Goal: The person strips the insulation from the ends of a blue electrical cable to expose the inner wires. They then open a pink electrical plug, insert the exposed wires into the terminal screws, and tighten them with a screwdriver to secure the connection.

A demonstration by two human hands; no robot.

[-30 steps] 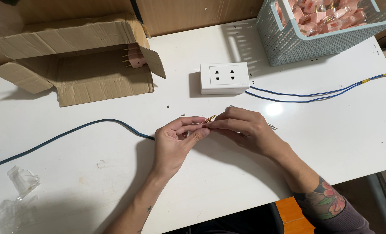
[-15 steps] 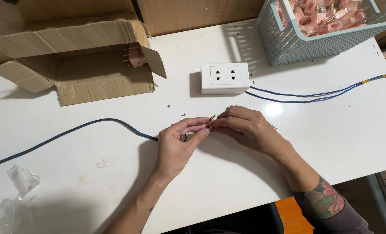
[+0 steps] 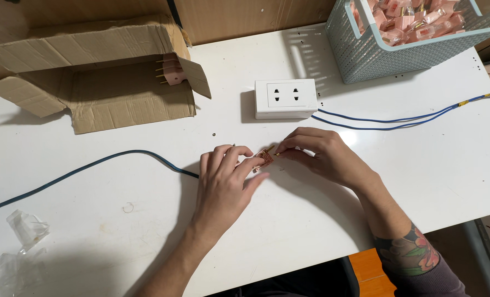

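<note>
1. Two bare hands are being held together over the middle of the white table point(image 3: 311, 242), meeting on one small pink plug piece point(image 3: 264, 158).
2. The plug piece is being pinched at its near-left end by the thumb and fingers of the left hand point(image 3: 225, 184), which is lying palm down on the table.
3. The far-right end of the piece is being pinched by the fingertips of the right hand point(image 3: 324, 157); a brass-coloured pin is showing there.
4. The long axis of the piece is being kept on a slant, running from near-left to far-right, with the pin end pointing toward the white socket block point(image 3: 286, 98).
5. One dark blue cable point(image 3: 91, 165) is being led in from the left table edge to the left hand; whether it is joined to the piece cannot be told.
6. One socket block with two outlets is being left just beyond the hands, untouched.
7. Two thin blue wires point(image 3: 399, 118) are being run from that block to the right edge.
8. One torn cardboard box point(image 3: 91, 71) is being kept at far left, with one pink pronged plug point(image 3: 172, 72) at its opening.
9. One pale teal basket point(image 3: 366, 55) of pink parts, too many to count, is being kept at far right.
10. Clear plastic wrappers point(image 3: 19, 242) are lying at near left.
</note>
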